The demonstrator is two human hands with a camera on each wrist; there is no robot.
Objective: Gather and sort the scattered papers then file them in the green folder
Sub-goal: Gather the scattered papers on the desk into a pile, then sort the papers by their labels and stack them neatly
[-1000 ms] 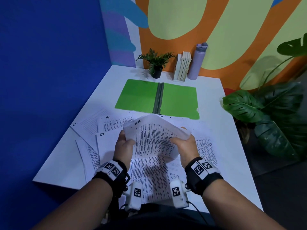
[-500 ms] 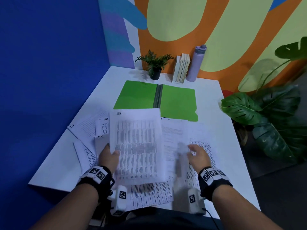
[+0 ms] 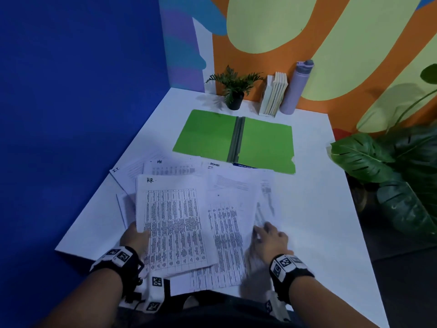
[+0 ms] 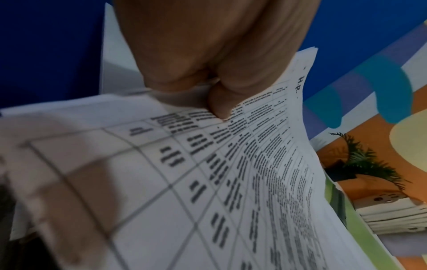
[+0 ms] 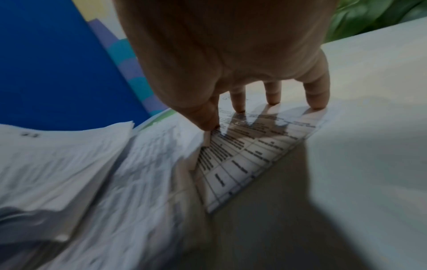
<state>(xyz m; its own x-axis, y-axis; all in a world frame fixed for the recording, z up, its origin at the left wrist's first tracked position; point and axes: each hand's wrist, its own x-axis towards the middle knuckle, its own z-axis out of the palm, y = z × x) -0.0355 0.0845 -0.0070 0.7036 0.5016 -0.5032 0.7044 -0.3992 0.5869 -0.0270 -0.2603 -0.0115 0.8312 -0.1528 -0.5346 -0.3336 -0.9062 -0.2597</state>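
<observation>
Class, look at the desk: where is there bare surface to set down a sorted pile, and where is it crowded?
Bare white table lies right of the scattered papers, out to the table's right edge; another patch lies left of the green folder, beside the blue wall. The near centre is crowded with overlapping sheets.

Head looks down; wrist views close, sharing the papers (image 3: 172,223).

Bare white surface (image 3: 314,209) lies open along the right edge. Scattered papers (image 3: 236,197) cover the near middle; potted plant (image 3: 235,91), books (image 3: 274,93) and bottle (image 3: 296,88) line the far edge.
</observation>
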